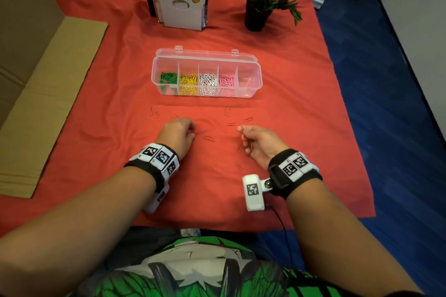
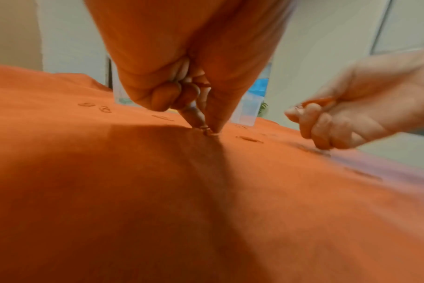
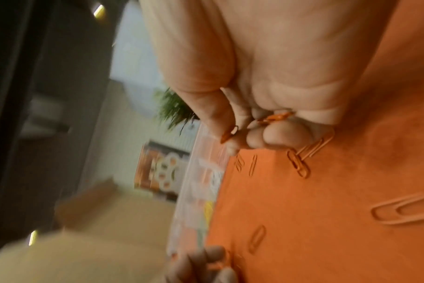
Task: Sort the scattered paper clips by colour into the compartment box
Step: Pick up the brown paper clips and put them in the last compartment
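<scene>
the orange clips (image 1: 209, 138) were the only ones not yet sorted; they lay scattered on the red cloth (image 1: 289, 79) of the counter, just in front of the box (image 1: 253, 90). they were hard to see against the cloth. in the box, green, yellow, white and pink each filled one compartment, and the far right compartment (image 1: 248, 82) held almost nothing, perhaps one clip.

the step in hand was, i judge, collecting the last colour. the left hand (image 1: 177, 134) was lowered to the cloth with thumb and forefinger closed in a pinch on one clip (image 2: 206, 130); the other fingers were curled, maybe around more clips, but i cannot tell for sure. the right hand (image 1: 259, 142) was raised a little above the cloth and gripped several orange clips (image 3: 275, 117) in its curled fingers, one more (image 3: 228, 135) at the thumb.

the next move would need a clean lift of the pinched clip, because it lies flat and thin on soft cloth. then the remaining ones, at the left (image 1: 154, 113) and near the right hand (image 1: 230, 124), should be picked up, and all dropped in the right compartment without spilling into the pink one.
</scene>
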`<action>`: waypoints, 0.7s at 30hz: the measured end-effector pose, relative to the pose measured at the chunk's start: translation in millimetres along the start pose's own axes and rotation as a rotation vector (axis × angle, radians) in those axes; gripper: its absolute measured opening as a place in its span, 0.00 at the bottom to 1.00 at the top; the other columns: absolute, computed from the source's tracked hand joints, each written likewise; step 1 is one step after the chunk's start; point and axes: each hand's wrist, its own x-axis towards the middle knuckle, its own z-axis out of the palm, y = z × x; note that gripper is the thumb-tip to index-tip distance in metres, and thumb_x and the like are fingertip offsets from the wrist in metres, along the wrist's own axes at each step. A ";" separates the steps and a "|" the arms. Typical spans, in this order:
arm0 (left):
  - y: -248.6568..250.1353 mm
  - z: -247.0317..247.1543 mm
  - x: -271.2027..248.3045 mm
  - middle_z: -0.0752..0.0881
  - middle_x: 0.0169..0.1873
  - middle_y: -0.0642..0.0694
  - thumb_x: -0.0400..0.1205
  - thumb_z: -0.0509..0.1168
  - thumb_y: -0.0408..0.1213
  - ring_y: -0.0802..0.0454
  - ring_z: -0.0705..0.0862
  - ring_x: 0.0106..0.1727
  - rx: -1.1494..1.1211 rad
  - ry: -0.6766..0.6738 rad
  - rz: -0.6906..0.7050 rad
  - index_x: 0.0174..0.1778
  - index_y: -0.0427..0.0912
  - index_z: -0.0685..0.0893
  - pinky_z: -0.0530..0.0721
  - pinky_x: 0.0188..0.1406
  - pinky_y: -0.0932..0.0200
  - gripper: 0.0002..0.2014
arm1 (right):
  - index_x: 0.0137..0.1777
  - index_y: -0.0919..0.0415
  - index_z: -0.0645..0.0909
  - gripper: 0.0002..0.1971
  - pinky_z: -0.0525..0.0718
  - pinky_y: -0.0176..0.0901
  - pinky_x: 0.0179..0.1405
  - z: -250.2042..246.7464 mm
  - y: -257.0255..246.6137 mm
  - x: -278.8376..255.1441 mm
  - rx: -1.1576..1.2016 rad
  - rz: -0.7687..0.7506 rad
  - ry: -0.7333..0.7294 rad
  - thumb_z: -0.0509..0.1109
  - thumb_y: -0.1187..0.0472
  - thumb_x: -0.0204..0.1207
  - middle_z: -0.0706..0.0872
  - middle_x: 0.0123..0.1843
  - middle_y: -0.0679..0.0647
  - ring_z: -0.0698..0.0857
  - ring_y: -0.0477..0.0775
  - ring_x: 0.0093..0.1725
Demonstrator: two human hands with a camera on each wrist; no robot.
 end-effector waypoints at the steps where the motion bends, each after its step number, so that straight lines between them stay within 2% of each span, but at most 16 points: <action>1: 0.0 -1.6 0.1 0.88 0.45 0.41 0.76 0.65 0.33 0.43 0.85 0.48 -0.055 0.006 -0.037 0.52 0.43 0.84 0.81 0.53 0.55 0.10 | 0.44 0.60 0.80 0.12 0.70 0.33 0.24 -5.8 -0.9 -2.8 0.121 0.031 -0.020 0.55 0.68 0.80 0.74 0.30 0.51 0.72 0.46 0.28; 4: 3.2 -4.5 -1.0 0.83 0.34 0.47 0.77 0.64 0.33 0.50 0.79 0.35 -0.321 -0.023 -0.228 0.45 0.45 0.84 0.77 0.39 0.61 0.06 | 0.41 0.62 0.80 0.12 0.77 0.37 0.26 -17.0 -1.4 -6.9 0.302 0.100 -0.014 0.55 0.62 0.78 0.75 0.31 0.52 0.77 0.49 0.30; 6: 8.2 -7.6 -3.8 0.77 0.28 0.50 0.78 0.61 0.33 0.54 0.72 0.27 -0.676 -0.088 -0.447 0.37 0.46 0.81 0.71 0.25 0.66 0.07 | 0.35 0.60 0.77 0.13 0.76 0.36 0.22 -18.0 0.1 -7.4 0.239 0.119 0.044 0.56 0.58 0.79 0.73 0.29 0.51 0.76 0.48 0.27; 7: 10.8 -10.2 -5.7 0.74 0.27 0.50 0.79 0.57 0.32 0.55 0.69 0.25 -0.858 -0.129 -0.553 0.35 0.47 0.78 0.68 0.21 0.68 0.09 | 0.33 0.58 0.75 0.14 0.74 0.34 0.20 -17.0 0.1 -7.0 0.158 0.115 0.086 0.57 0.58 0.80 0.72 0.28 0.50 0.73 0.45 0.23; 9: 15.3 -16.3 -8.9 0.71 0.26 0.49 0.77 0.51 0.31 0.55 0.67 0.25 -1.125 -0.202 -0.685 0.33 0.46 0.75 0.68 0.22 0.68 0.11 | 0.31 0.56 0.73 0.15 0.70 0.32 0.17 -13.9 -0.1 -3.6 -0.156 0.062 0.178 0.60 0.58 0.80 0.70 0.28 0.50 0.70 0.44 0.20; 10: 16.7 -18.1 -9.5 0.72 0.25 0.49 0.77 0.50 0.33 0.55 0.69 0.24 -1.191 -0.226 -0.716 0.32 0.45 0.74 0.70 0.23 0.67 0.11 | 0.31 0.55 0.73 0.14 0.71 0.33 0.18 -11.1 -0.8 -2.9 -0.391 0.026 0.214 0.61 0.58 0.80 0.73 0.29 0.51 0.73 0.47 0.23; 11: 18.9 -18.4 -9.4 0.73 0.23 0.50 0.78 0.52 0.36 0.56 0.70 0.22 -1.221 -0.242 -0.729 0.30 0.46 0.74 0.72 0.22 0.67 0.11 | 0.32 0.55 0.73 0.13 0.76 0.34 0.24 -8.8 0.0 -1.8 -0.639 -0.011 0.242 0.62 0.56 0.79 0.78 0.34 0.54 0.78 0.52 0.29; 12: 21.3 -16.6 -8.7 0.73 0.20 0.52 0.79 0.54 0.40 0.57 0.71 0.19 -1.216 -0.240 -0.726 0.29 0.46 0.73 0.73 0.20 0.69 0.12 | 0.35 0.56 0.74 0.12 0.80 0.38 0.36 -5.1 0.4 -2.3 -0.866 -0.041 0.261 0.62 0.54 0.79 0.82 0.41 0.57 0.83 0.58 0.39; 13: 24.4 -13.3 -7.4 0.73 0.18 0.52 0.80 0.56 0.43 0.59 0.70 0.17 -1.176 -0.224 -0.699 0.28 0.47 0.73 0.72 0.18 0.70 0.14 | 0.40 0.58 0.76 0.11 0.80 0.42 0.49 -0.8 1.8 -3.3 -1.045 -0.059 0.277 0.62 0.51 0.79 0.85 0.49 0.60 0.84 0.61 0.51; 14: 27.4 -9.4 -6.0 0.72 0.19 0.52 0.81 0.59 0.46 0.59 0.69 0.16 -1.071 -0.196 -0.629 0.27 0.47 0.72 0.70 0.17 0.70 0.15 | 0.47 0.61 0.78 0.14 0.79 0.45 0.58 3.7 3.6 -4.1 -1.181 -0.087 0.295 0.61 0.49 0.79 0.85 0.57 0.63 0.83 0.62 0.59; 15: 30.1 -5.7 -4.9 0.73 0.21 0.51 0.80 0.61 0.47 0.58 0.70 0.17 -0.909 -0.165 -0.523 0.27 0.47 0.73 0.68 0.17 0.69 0.16 | 0.54 0.65 0.78 0.18 0.77 0.47 0.62 8.1 6.4 -4.5 -1.279 -0.135 0.316 0.60 0.49 0.79 0.83 0.61 0.65 0.80 0.64 0.63; 17: 32.4 -0.3 -3.2 0.77 0.26 0.51 0.78 0.66 0.46 0.56 0.74 0.24 -0.495 -0.089 -0.272 0.30 0.47 0.79 0.71 0.23 0.65 0.12 | 0.65 0.70 0.73 0.22 0.75 0.50 0.66 16.5 9.8 -5.9 -1.403 -0.238 0.337 0.61 0.53 0.79 0.79 0.66 0.68 0.77 0.66 0.67; 19: 32.3 0.2 -3.3 0.80 0.32 0.49 0.76 0.69 0.43 0.52 0.78 0.34 -0.133 -0.054 -0.086 0.41 0.46 0.86 0.73 0.36 0.62 0.05 | 0.68 0.72 0.69 0.21 0.73 0.51 0.68 23.5 11.4 -6.8 -1.496 -0.254 0.302 0.61 0.61 0.78 0.75 0.68 0.67 0.75 0.65 0.68; 21: 26.7 4.6 -1.7 0.84 0.42 0.44 0.74 0.70 0.41 0.47 0.83 0.45 0.065 -0.070 0.054 0.50 0.45 0.87 0.76 0.48 0.59 0.10 | 0.68 0.72 0.68 0.21 0.73 0.50 0.68 24.7 12.3 -5.2 -1.499 -0.242 0.265 0.58 0.67 0.76 0.74 0.68 0.67 0.75 0.65 0.68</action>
